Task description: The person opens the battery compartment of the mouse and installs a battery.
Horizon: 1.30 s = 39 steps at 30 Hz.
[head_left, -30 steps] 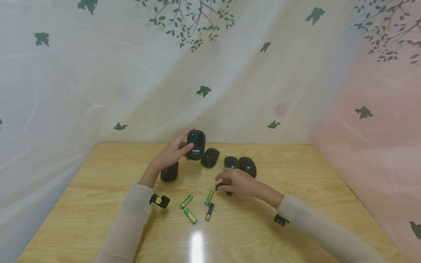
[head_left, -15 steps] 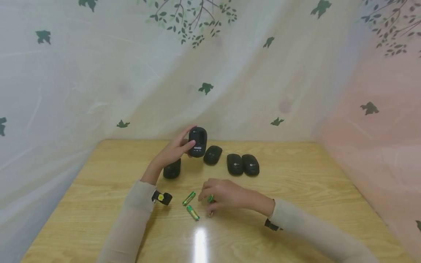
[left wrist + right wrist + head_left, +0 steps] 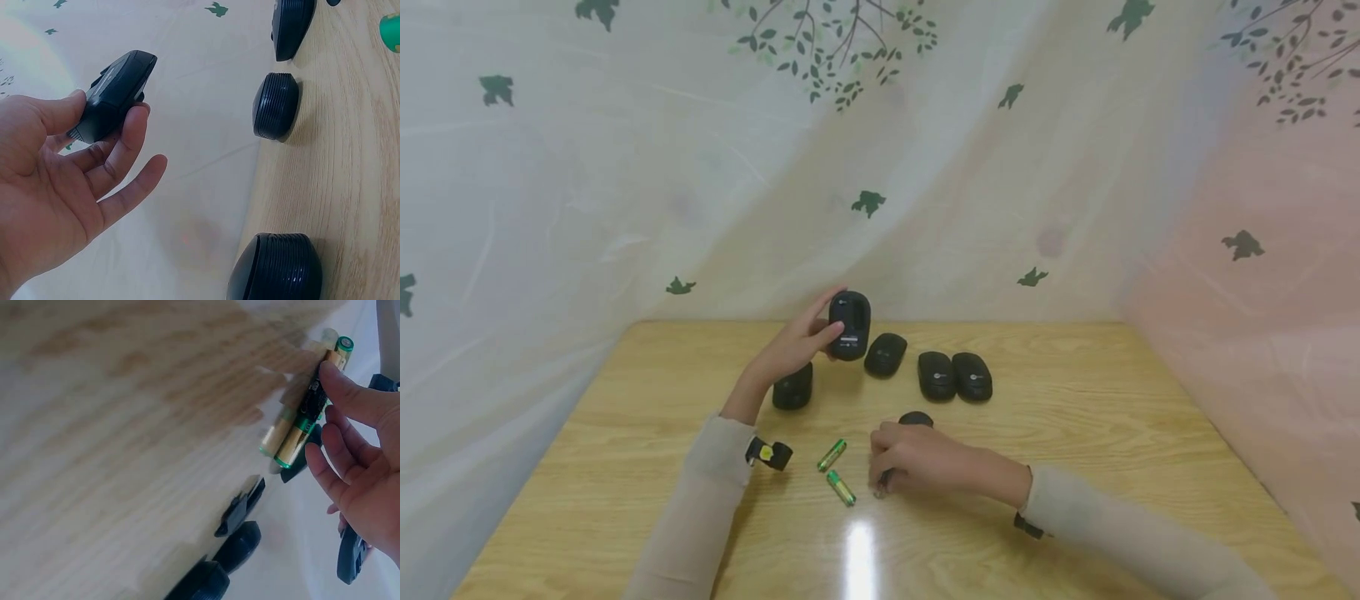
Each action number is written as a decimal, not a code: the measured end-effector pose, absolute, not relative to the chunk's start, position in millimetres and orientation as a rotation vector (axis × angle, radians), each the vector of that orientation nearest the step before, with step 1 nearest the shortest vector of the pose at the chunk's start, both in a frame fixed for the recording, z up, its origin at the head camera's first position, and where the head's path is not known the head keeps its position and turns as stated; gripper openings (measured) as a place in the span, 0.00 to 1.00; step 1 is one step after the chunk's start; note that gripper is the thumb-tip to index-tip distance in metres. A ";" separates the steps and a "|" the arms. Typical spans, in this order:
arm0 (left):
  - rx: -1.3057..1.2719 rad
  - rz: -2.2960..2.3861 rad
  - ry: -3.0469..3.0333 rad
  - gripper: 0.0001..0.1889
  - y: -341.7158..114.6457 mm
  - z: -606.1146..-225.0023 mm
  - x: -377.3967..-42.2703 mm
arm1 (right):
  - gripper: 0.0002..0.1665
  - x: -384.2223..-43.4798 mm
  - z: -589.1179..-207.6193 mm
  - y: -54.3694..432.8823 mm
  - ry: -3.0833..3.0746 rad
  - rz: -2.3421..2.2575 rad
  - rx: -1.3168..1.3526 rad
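Observation:
My left hand (image 3: 790,346) holds a black computer mouse (image 3: 850,325) raised off the table, its underside with a label and an oblong recess facing me. In the left wrist view the thumb is on one side of it and fingers on the other. My right hand (image 3: 917,458) is low over the table, thumb and fingers curled at a black-and-gold battery (image 3: 315,394), mostly hidden in the head view. A green-and-gold battery (image 3: 832,455) and another green battery (image 3: 841,488) lie left of that hand. Behind it lies a small black cover (image 3: 916,418), partly hidden.
Farther back on the wooden table (image 3: 1060,367) lie two mice side by side, a left one (image 3: 936,375) and a right one (image 3: 972,377). Another mouse (image 3: 886,355) lies near the raised one, and one more (image 3: 793,388) beside the left wrist. A printed curtain (image 3: 760,208) hangs behind.
My right hand has left the black cover, moved left and toward me over the batteries, and closed its fingers at the dark one. The left hand keeps holding the mouse almost still.

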State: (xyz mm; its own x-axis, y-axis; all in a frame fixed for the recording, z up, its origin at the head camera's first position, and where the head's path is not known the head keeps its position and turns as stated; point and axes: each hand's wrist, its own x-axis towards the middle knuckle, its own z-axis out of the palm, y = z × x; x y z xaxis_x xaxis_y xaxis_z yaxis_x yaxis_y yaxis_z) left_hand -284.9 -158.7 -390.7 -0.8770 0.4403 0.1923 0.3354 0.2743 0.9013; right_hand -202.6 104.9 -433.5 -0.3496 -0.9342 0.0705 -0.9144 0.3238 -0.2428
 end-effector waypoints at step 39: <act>0.766 1.642 2.431 0.33 -149.6 -396.4 -281.9 | 0.12 -273.8 -371.1 111.0 2.408 -1.112 -1.259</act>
State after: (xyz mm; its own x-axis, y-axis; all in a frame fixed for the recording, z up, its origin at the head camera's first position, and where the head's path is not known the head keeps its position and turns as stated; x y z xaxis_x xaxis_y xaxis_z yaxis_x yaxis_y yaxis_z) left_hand -281.9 -149.6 -396.4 -0.8668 0.4632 0.1846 0.3443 0.2880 0.8936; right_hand -273.8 111.0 -371.1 -0.6150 -0.7733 0.1540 -0.6185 0.3520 -0.7025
